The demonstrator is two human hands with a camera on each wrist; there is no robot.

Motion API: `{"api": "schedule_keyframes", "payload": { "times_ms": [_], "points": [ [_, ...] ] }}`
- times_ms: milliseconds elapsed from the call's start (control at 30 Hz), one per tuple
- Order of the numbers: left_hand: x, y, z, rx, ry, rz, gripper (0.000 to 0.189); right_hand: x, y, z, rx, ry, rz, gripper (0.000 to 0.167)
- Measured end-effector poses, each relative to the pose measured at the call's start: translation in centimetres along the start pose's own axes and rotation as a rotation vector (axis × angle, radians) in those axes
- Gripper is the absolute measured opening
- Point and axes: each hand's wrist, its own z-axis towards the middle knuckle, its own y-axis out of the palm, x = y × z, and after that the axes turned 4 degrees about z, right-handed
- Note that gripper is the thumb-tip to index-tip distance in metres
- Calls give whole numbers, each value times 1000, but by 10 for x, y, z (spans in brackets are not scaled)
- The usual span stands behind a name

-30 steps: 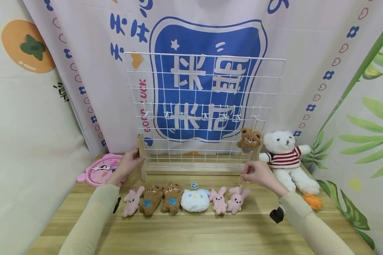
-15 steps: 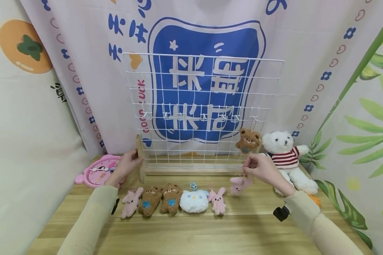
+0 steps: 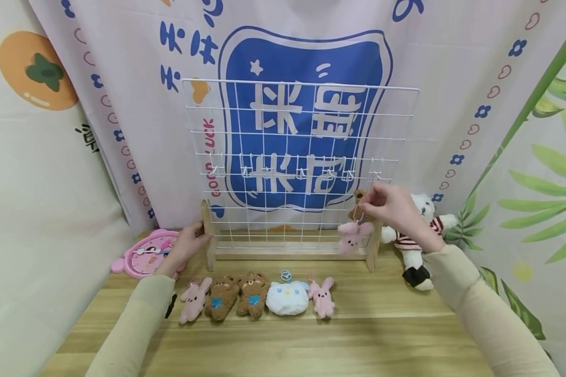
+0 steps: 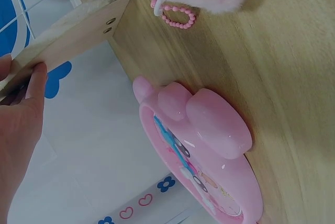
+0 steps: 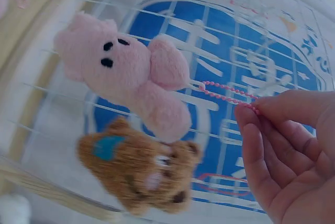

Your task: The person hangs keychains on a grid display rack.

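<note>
My right hand [image 3: 392, 209] pinches the pink bead chain [image 5: 225, 94] of a pink bunny plush keychain [image 3: 354, 236], which dangles before the right part of the white wire grid rack [image 3: 287, 222]. Behind it hangs a brown bear plush [image 5: 138, 164], partly covered by my hand in the head view. My left hand [image 3: 188, 243] grips the wooden side post [image 4: 73, 30] at the rack's left end, thumb on one side and fingers on the other. Several white hooks [image 3: 302, 174] line the grid, above the bunny's level.
Along the table [image 3: 283, 345] lie a pink bunny [image 3: 195, 301], two brown bears [image 3: 222, 298], a white-and-blue plush [image 3: 287, 298] and another pink bunny [image 3: 323, 298]. A pink clock [image 3: 148, 254] lies left of the rack; a white teddy bear [image 3: 422, 209] sits at the right.
My right hand has lifted the rightmost pink bunny off the table by its chain, up in front of the grid's right part. The left hand stays on the post.
</note>
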Motion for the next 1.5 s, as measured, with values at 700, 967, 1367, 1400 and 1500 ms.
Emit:
{"api": "schedule_keyframes", "payload": {
  "times_ms": [700,967,1367,1400,1500],
  "points": [
    [2,-1,-2,-6,7,17,49,-20,-19,56,111,-11,-36,9],
    [1,-2,-2,-1,15,17,48,-13,-15,66,90,12,-77,8],
    [2,-3,-1,-5,3,-7,50,-11,-11,68,93,3,-81,9],
    [2,-3,-1,-7,2,-10,50,-11,-11,67,92,-1,-79,9],
    [1,-3,-1,-9,0,-8,50,-13,-12,64,94,-16,-79,10]
  ]
}}
